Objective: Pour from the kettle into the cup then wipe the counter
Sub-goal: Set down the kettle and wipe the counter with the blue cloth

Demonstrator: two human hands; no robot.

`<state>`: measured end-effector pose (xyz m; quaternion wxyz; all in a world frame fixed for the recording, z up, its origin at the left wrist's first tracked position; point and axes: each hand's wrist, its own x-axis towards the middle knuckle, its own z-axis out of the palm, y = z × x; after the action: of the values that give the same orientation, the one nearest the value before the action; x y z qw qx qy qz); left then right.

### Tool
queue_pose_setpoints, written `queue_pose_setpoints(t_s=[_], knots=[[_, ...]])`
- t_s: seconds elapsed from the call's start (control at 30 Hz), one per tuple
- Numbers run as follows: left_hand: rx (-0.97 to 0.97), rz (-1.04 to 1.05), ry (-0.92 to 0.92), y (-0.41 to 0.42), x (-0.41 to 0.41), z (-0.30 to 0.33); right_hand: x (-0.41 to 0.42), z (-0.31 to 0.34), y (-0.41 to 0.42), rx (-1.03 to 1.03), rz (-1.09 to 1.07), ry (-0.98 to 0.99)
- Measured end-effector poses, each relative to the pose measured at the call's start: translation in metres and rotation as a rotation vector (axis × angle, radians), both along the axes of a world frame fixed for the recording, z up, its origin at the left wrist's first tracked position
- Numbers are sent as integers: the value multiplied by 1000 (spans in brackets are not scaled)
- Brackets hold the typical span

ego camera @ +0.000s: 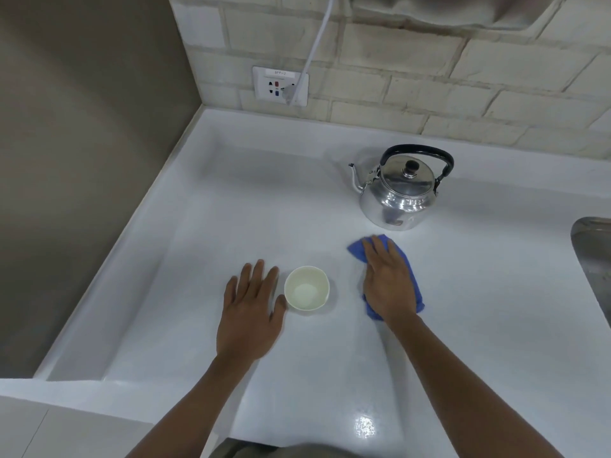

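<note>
A shiny metal kettle (398,190) with a black handle stands upright on the white counter (231,209), spout pointing left. A small white cup (306,288) sits nearer me, with clear liquid at its bottom. My left hand (251,309) lies flat on the counter just left of the cup, fingers spread, thumb close to the cup's side. My right hand (388,280) presses flat on a blue cloth (358,251), which lies on the counter between the cup and the kettle; most of the cloth is under my palm.
A steel sink (595,259) edge shows at the right. The brick-tiled back wall carries a socket (280,85) with a white cable plugged in. A brown wall bounds the counter on the left, with a raised rim along that side.
</note>
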<state>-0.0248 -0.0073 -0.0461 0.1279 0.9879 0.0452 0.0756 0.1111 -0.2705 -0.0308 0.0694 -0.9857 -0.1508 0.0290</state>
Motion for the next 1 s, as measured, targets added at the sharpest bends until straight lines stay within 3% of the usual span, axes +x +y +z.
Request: queue_pose_setpoints(t_s=[0.17,0.3,0.43,0.53,0.77,0.87,1.0], knots=[[9,-7,12,2,1,1,-16,1,44,95,105,-9],[14,-8,6,2,1,0,-43,-11,2,208,232,-21],[25,-6,7,1,1,-1,-5,-6,-2,109,27,-37],[43,-13,11,2,1,-1,15,-9,28,-24,20,-1],[21,-17,27,3,3,-2,-77,-5,20,167,176,2],[11,-14,37,3,3,-2,-113,-5,-27,208,101,-32],[-8,-17,44,2,1,-1,-85,1,-38,168,-45,-77]])
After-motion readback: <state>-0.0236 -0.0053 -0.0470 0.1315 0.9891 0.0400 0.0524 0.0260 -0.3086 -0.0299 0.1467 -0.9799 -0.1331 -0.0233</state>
